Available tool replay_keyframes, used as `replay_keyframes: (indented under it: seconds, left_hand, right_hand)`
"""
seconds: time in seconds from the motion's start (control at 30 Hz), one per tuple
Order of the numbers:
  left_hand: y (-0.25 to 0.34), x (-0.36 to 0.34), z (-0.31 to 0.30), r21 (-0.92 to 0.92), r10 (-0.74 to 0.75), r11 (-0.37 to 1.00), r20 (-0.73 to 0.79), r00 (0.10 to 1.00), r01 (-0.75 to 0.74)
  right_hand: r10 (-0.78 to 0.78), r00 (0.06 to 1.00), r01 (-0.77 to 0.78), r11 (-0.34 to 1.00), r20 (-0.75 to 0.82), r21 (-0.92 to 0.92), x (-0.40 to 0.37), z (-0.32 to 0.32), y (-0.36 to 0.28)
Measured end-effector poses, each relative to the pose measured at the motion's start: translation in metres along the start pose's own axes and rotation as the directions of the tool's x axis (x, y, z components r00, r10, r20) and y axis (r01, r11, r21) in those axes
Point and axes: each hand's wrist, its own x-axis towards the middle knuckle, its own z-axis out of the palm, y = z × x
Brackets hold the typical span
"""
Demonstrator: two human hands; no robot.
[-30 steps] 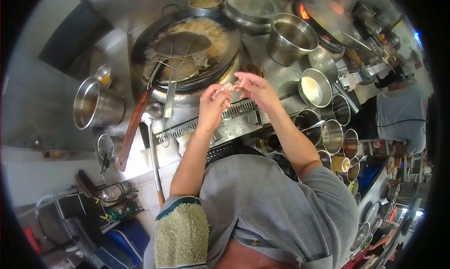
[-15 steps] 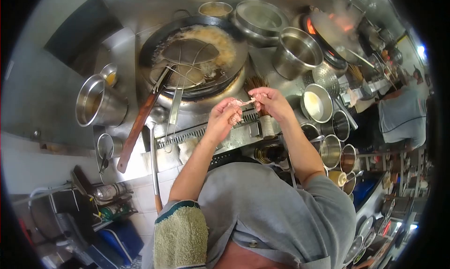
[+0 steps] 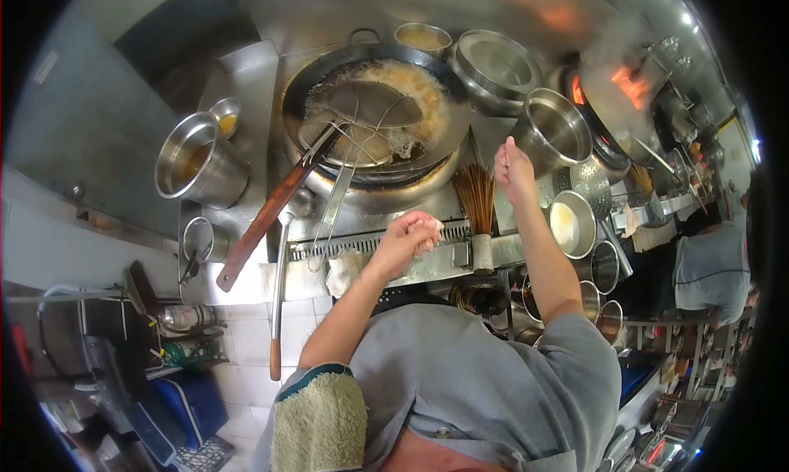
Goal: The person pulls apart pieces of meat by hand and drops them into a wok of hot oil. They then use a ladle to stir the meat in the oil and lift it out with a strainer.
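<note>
My left hand is closed around pale pink raw meat, a bit of which shows past the fingers, over the stove's front edge. My right hand is raised beside a steel pot, its fingers pressed together; whether anything is in them I cannot make out. In front of me stands a large wok of bubbling oil. A wire strainer and a mesh skimmer with a wooden handle rest across it. A bamboo brush stands upright between my hands.
To the left are a steel pot and a small cup. A ladle lies along the stove edge. At right, flames rise by a second wok, near a bowl of pale liquid. A co-worker stands far right.
My hands have parted: the right moved up and away towards the pot, while the left dropped slightly with the meat. The view has shifted, so the stove sits lower and further right.
</note>
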Motion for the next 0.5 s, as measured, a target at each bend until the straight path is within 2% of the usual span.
replay_keyframes:
  seconds: [0.07, 0.13, 0.2, 0.27, 0.37, 0.4, 0.5]
  left_hand:
    - [-0.004, -0.002, -0.002, -0.031, -0.026, 0.999, -0.02, 0.999, 0.025]
    - [-0.001, -0.007, 0.002, -0.047, -0.033, 0.998, -0.049, 0.998, 0.031]
    - [0.003, -0.011, 0.002, -0.094, -0.036, 0.995, -0.08, 0.996, 0.029]
    - [-0.002, -0.014, -0.005, -0.173, -0.036, 0.985, -0.089, 0.995, 0.021]
    - [0.002, -0.022, -0.002, -0.26, -0.053, 0.966, -0.153, 0.987, 0.011]
    - [0.004, -0.022, -0.003, -0.199, -0.037, 0.98, -0.134, 0.99, 0.009]
    - [0.003, -0.03, 0.0, -0.048, -0.083, 0.996, -0.213, 0.974, 0.074]
  right_hand:
    - [-0.104, 0.99, 0.079, 0.971, -0.1, -0.224, 0.026, 0.031, -0.011]
    - [-0.135, 0.991, 0.131, 0.928, 0.012, -0.349, 0.053, 0.064, -0.032]
    - [-0.237, 0.939, 0.327, 0.836, 0.249, -0.44, 0.093, 0.083, -0.043]
    - [-0.352, 0.897, 0.44, 0.666, 0.266, -0.602, 0.139, 0.106, -0.037]
    - [-0.449, 0.851, 0.426, 0.292, 0.271, -0.856, 0.176, 0.151, -0.032]
    - [-0.427, 0.853, 0.424, 0.227, 0.301, -0.877, 0.191, 0.159, -0.03]
    - [-0.367, 0.843, 0.426, 0.01, 0.393, -0.905, 0.249, 0.18, 0.001]
